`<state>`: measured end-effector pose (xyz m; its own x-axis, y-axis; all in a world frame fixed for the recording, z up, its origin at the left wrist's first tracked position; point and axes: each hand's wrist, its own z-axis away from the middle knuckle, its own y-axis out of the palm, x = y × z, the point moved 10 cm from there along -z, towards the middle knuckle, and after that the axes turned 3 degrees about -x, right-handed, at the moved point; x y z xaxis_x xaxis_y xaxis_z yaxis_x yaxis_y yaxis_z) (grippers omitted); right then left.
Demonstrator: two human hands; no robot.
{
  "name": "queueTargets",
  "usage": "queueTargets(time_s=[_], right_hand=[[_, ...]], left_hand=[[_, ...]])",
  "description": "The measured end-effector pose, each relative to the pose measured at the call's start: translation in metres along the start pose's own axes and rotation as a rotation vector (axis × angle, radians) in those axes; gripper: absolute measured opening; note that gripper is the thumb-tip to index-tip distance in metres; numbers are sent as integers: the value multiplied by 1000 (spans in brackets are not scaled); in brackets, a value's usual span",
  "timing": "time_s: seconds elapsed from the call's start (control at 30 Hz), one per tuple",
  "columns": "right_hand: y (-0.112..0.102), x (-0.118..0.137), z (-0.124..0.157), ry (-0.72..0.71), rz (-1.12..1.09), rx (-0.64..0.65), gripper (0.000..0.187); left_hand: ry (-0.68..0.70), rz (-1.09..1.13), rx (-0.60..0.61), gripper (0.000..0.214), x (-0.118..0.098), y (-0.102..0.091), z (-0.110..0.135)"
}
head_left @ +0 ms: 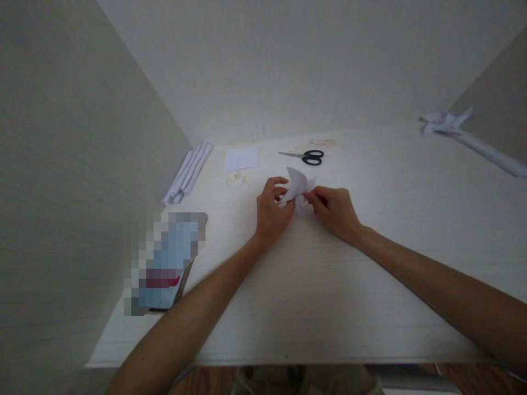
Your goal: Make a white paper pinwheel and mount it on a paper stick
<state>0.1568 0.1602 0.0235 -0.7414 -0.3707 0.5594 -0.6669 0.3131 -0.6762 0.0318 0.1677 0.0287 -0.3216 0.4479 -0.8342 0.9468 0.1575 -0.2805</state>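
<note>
My left hand [272,211] and my right hand [335,211] meet near the middle of the white table [329,285]. Both pinch a small folded piece of white paper [298,184] that stands up between them with pointed flaps. My left thumb and fingers curl round its left end. My right fingers are closed on its right side, low against the table.
Black-handled scissors [307,157] lie behind the hands. A flat white sheet [241,158] and small scraps [236,178] lie at the back left. Rolled white paper tubes [187,173] rest against the left wall. A folded paper shape with a long stem [465,131] lies far right. A blurred object [167,263] sits near left.
</note>
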Motion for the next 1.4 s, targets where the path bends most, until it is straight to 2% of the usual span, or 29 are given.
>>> queueTargets(time_s=[0.3,0.5,0.67,0.93,1.17,1.4], right_hand=[[-2,6,2,-86,33,-28,27],[4,4,2,-40,177,48,41],[3,1,1,11,298,43,37],[4,-13,-6,107,-35,39,34],[10,-20,-8,140,-160,77,36],[5,-25,-8,185,-249,25,35]], left_hand=[[11,-65,-30,25,-2,-3,0],[-2,-74,-4,26,-1,0,1],[-31,-37,6,23,0,2,1],[-255,47,71,23,26,9,-1],[-295,63,84,25,29,10,0],[-311,50,103,25,33,11,1]])
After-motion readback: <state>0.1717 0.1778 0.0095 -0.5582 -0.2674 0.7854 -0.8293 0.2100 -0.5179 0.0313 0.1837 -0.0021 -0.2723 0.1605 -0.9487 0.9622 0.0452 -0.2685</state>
